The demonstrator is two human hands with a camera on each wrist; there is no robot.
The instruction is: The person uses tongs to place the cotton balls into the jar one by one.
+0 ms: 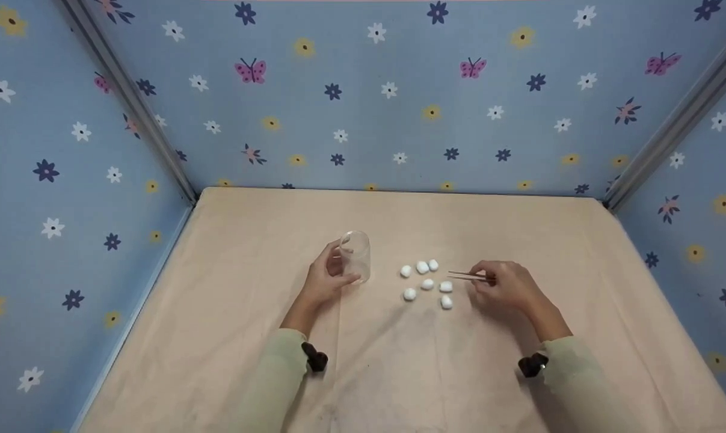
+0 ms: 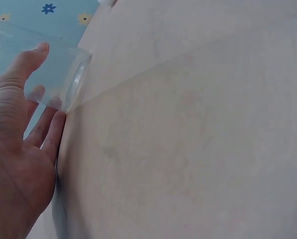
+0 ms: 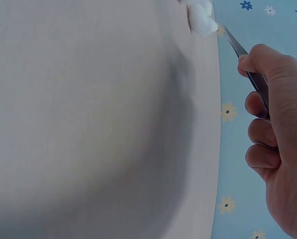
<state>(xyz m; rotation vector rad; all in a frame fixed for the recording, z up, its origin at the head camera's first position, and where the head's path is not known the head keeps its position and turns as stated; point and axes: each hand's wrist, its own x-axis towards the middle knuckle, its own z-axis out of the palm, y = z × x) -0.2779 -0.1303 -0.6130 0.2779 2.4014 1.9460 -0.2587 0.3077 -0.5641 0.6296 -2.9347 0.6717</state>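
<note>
My left hand (image 1: 326, 276) holds a clear, empty-looking cup (image 1: 358, 258) upright on the cloth, thumb on the near side and fingers around the back. In the left wrist view the thumb lies across the cup's (image 2: 58, 64) transparent wall. My right hand (image 1: 507, 285) pinches metal tweezers (image 1: 468, 276) whose two tips point left, slightly apart, with nothing between them. Several white cotton balls (image 1: 427, 284) lie loosely grouped between the two hands, the nearest ones just left of the tweezer tips. The right wrist view shows the tweezers (image 3: 238, 47) beside some cotton balls (image 3: 202, 17).
A pale peach cloth (image 1: 248, 228) covers the table. Blue flower-patterned walls (image 1: 363, 120) stand at the back and both sides, with grey poles (image 1: 134, 102) at the corners. A black wrist camera (image 1: 316, 357) sits on each green sleeve.
</note>
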